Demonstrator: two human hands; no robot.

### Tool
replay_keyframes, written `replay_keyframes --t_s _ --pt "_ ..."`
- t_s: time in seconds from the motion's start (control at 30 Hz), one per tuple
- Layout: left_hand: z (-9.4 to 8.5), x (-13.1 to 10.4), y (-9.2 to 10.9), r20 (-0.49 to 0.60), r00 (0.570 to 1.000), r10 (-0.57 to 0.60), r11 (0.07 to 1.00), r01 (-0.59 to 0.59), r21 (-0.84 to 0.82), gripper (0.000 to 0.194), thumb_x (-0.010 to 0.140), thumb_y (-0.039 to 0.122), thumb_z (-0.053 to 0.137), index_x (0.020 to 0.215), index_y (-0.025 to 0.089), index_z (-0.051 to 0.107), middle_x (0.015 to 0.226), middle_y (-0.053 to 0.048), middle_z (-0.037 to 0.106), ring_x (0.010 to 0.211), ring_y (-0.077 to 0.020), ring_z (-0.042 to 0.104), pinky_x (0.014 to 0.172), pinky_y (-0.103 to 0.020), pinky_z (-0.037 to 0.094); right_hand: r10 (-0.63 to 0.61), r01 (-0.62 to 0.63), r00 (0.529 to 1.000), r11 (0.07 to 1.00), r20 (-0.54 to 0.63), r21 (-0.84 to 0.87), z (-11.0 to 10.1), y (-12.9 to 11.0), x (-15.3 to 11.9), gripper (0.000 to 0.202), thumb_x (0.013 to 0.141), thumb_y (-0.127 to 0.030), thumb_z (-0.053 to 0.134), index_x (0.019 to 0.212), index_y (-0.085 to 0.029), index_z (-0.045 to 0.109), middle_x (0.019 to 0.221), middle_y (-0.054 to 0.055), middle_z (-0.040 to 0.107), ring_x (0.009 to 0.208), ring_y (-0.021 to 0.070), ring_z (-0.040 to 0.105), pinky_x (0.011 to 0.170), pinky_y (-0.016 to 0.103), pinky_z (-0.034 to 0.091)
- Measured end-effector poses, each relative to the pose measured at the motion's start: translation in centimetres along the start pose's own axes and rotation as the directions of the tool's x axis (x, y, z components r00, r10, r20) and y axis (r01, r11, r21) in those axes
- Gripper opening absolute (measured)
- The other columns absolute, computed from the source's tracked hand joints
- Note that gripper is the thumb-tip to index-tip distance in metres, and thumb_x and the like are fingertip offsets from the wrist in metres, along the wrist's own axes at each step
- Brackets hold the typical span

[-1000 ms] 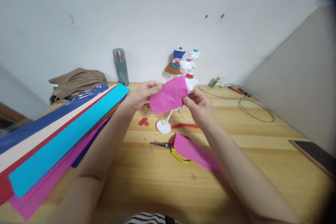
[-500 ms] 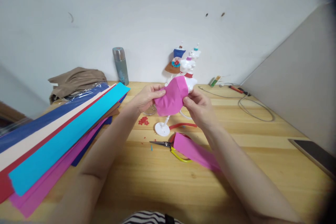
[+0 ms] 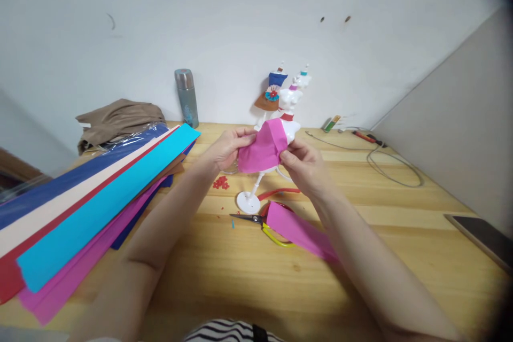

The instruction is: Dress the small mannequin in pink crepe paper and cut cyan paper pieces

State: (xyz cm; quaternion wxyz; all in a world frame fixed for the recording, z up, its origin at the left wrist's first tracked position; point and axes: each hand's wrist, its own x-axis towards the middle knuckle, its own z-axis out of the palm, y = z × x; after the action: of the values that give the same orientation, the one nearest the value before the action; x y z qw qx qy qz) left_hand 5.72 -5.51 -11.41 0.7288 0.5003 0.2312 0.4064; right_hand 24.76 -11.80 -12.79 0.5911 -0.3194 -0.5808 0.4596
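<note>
Left hand (image 3: 228,150) and right hand (image 3: 304,166) each pinching an edge of pink sheet (image 3: 261,150), spread between them across white mannequin (image 3: 290,130); uneven pull could crease or tear it, or topple the slanting stand (image 3: 248,203).

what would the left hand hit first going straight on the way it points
The thin pink sheet the left hand pinches; beyond that, probably the white mannequin torso, though depth is unclear.
</note>
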Motion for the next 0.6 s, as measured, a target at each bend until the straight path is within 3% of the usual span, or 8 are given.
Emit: replay_keyframes --t_s 0.23,0.37,0.43,0.5,0.6 --pt "0.4 0.2 -0.3 -0.029 0.999 0.019 1.000 -0.019 0.019 0.022 0.074 0.023 0.087 0.090 0.012 0.076 0.089 -0.008 0.076 0.082 -0.0167 0.071 0.083 -0.029 0.054 -0.006 0.006 1.000 1.000 -0.019 -0.025 0.0 0.1 -0.1 0.038 0.069 -0.056 0.089 0.089 -0.028 0.074 0.085 0.000 0.072 0.075 0.0177 0.064 0.075 0.034 0.057" --pt "-0.6 -0.3 1.1 -0.057 0.998 0.042 0.999 -0.040 0.026 0.010 0.079 0.018 0.079 0.080 0.011 0.071 0.076 -0.004 0.071 0.067 -0.0118 0.063 0.071 -0.025 0.050 -0.026 0.024 0.998 0.999 -0.053 -0.029 -0.2 0.3 0.1 0.039 0.069 -0.055 0.089 0.091 -0.028 0.074 0.085 0.000 0.072 0.077 0.0175 0.065 0.075 0.033 0.057" --pt "-1.3 -0.7 2.1 -0.038 0.994 0.100 0.995 -0.100 0.010 0.016 0.079 0.016 0.077 0.069 0.013 0.065 0.068 -0.001 0.063 0.060 -0.0087 0.056 0.062 -0.021 0.045 -0.029 0.026 0.998 0.998 -0.060 -0.049 -0.3 0.5 0.1 0.039 0.070 -0.058 0.088 0.089 -0.028 0.072 0.085 0.000 0.072 0.076 0.0180 0.065 0.074 0.034 0.058" --pt "-2.3 -0.9 2.9 -0.008 0.989 0.145 0.989 -0.145 0.001 0.027 0.082 0.022 0.077 0.062 0.014 0.060 0.062 0.000 0.057 0.057 -0.0086 0.053 0.057 -0.020 0.042 -0.031 0.026 0.997 0.997 -0.067 -0.066 -0.3 0.6 0.2 0.039 0.070 -0.059 0.087 0.086 -0.028 0.071 0.085 0.001 0.072 0.075 0.0185 0.065 0.074 0.035 0.059" --pt "-3.9 -0.7 2.9 0.009 0.996 0.087 0.996 -0.087 0.005 0.040 0.090 0.046 0.071 0.067 0.014 0.066 0.065 -0.005 0.062 0.060 -0.0137 0.059 0.058 -0.024 0.046 -0.044 0.040 0.997 0.998 -0.069 -0.058 -0.3 0.8 0.1 0.035 0.072 -0.056 0.087 0.086 -0.028 0.071 0.084 0.001 0.071 0.074 0.0172 0.065 0.072 0.033 0.058"
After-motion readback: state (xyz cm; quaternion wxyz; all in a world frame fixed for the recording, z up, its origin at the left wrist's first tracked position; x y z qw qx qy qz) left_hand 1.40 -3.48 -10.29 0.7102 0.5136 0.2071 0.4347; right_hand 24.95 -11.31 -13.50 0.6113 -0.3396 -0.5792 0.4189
